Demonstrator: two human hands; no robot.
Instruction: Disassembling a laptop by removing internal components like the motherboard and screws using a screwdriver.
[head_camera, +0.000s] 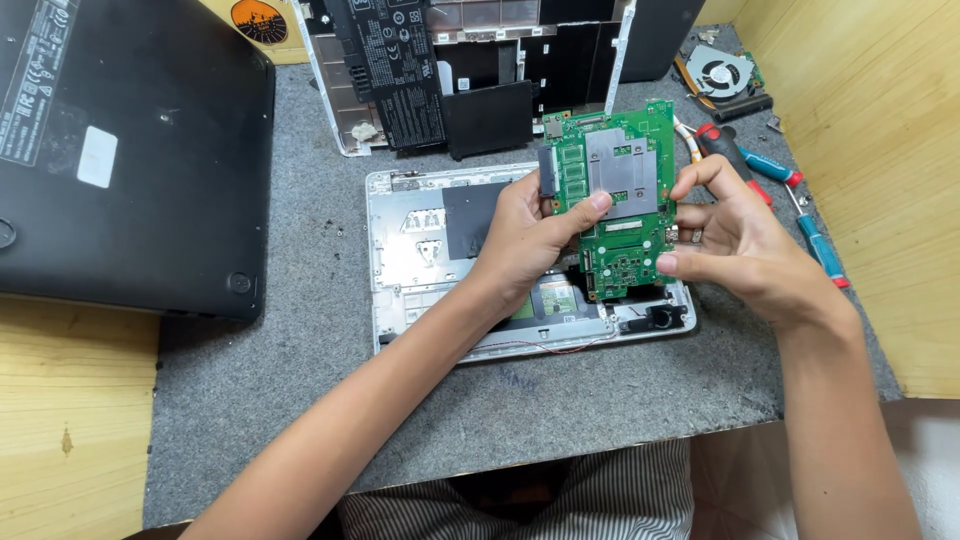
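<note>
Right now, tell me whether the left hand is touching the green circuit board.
Touching. The head view shows the left hand gripping the green circuit board at its left edge, thumb pressed across its face.

Green circuit board (615, 200) you're holding: upright, tilted slightly, face toward you, grey metal shield plate in upper middle, small chips below, lifted above open silver laptop shell (420, 240), edges pinched both sides.
</note>
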